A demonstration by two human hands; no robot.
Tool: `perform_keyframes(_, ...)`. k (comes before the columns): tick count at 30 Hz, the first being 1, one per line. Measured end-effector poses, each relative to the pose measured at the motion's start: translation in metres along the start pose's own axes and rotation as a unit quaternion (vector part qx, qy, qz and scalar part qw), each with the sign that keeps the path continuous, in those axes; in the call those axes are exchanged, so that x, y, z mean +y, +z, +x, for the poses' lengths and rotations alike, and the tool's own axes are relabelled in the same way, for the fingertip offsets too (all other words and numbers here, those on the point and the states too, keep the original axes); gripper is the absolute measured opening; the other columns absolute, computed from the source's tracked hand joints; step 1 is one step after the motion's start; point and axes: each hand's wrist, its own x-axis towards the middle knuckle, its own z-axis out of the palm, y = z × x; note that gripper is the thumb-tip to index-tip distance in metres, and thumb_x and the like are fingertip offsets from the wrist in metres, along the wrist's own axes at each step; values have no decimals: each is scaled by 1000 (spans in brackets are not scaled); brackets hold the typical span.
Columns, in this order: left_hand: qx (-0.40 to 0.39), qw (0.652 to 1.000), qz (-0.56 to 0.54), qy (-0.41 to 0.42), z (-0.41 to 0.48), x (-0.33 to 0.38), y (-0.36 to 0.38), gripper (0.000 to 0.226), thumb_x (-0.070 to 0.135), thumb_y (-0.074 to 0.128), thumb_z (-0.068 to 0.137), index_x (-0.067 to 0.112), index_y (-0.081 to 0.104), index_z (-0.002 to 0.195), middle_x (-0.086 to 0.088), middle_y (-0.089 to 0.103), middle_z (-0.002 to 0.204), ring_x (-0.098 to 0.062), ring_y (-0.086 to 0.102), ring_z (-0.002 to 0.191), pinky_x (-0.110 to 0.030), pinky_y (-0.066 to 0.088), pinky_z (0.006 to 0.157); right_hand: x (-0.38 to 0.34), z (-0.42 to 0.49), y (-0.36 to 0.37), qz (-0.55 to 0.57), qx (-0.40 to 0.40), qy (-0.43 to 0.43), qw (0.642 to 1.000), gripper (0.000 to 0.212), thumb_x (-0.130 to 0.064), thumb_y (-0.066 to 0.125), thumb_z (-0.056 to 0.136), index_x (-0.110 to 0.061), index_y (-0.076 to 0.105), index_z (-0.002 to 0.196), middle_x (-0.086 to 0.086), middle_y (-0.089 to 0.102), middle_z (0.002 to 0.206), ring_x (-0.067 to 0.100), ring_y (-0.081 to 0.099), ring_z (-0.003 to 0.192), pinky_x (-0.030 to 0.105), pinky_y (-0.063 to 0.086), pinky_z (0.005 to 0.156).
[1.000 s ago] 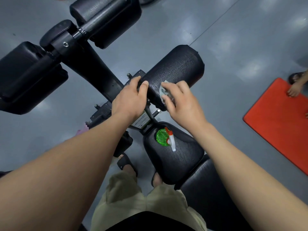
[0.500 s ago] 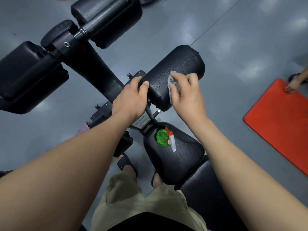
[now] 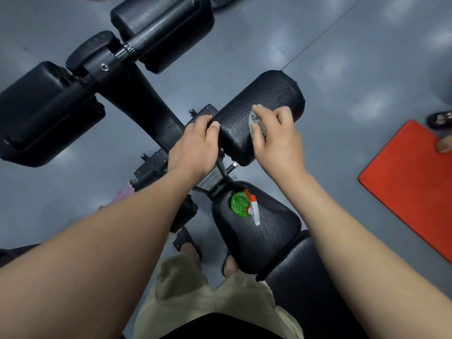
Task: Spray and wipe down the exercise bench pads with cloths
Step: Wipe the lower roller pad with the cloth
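1. Wiping is where this is at: the right hand [image 3: 276, 140] holds a bunched grey cloth [image 3: 255, 122] under curled fingers and presses it onto the top of the roller pad [image 3: 269, 94] on the right side of the frame [image 3: 146, 101], about mid-length.
2. The left hand [image 3: 195, 145] is wrapped over that same pad's inner end, right where it meets the frame. Steadying it, I'd guess.
3. That pad is speckled with fine droplets, so I'd say it's been sprayed and the wipe is only partway. The far end looks wet.
4. The spray bottle [image 3: 241, 204], green with a white and orange trigger, stands on the far end of the seat pad [image 3: 264, 241] with nobody touching it.
5. Left to do, as far as I can judge: the seat pad, the back pad [image 3: 305, 289] near right, and the two big pads further off, one far [image 3: 161, 28] and one far left [image 3: 44, 111]. Can't tell if any of those are already cleaned.
6. Count: two hands, one bottle and one grey cloth for sure. A pinkish scrap [image 3: 127, 192] peeks out left of the frame and may be a second cloth, but it's too hidden to call.
7. Pads: five in plain view, plus a sixth dark roller [image 3: 187, 211] mostly hidden under the left forearm.
8. Also one red mat [image 3: 411, 184] on the floor at right, with someone else's foot [image 3: 443, 144] at its far edge.
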Motion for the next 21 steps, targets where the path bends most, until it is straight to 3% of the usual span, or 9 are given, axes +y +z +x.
perform_keyframes(5, 0, 1000, 0, 3, 0, 0, 0, 46, 57, 23, 103, 45, 42, 143, 8, 46, 151, -23, 50, 132, -44, 37, 103, -8, -11, 0, -22, -71, -115, 991, 32, -36, 55, 100, -29, 61, 130, 0, 50, 106, 22, 56, 74, 43, 54, 54)
perform_keyframes(11, 8, 1000, -1, 10, -2, -1, -1, 41, 50, 28, 101, 46, 44, 140, 11, 46, 148, -24, 53, 125, -44, 38, 100, 2, 9, -2, -24, -11, -16, 1000, 32, -34, 55, 99, -28, 60, 131, 0, 50, 111, 23, 57, 82, 41, 54, 60)
perform_keyframes(18, 28, 996, 30, 73, -11, -1, -2, 40, 51, 46, 93, 47, 42, 132, 16, 44, 133, -15, 53, 91, -38, 39, 85, 17, -20, 5, 27, 5, 34, 999, 33, -28, 55, 100, -22, 56, 133, 2, 50, 122, 20, 60, 96, 39, 54, 70)
perform_keyframes(21, 44, 993, 43, 101, -12, 0, 1, 43, 52, 47, 91, 42, 43, 133, 17, 45, 134, -14, 57, 98, -38, 41, 86, 11, -25, 7, 35, 7, 53, 998, 35, -27, 56, 100, -22, 56, 135, 3, 50, 120, 24, 61, 93, 40, 55, 71)
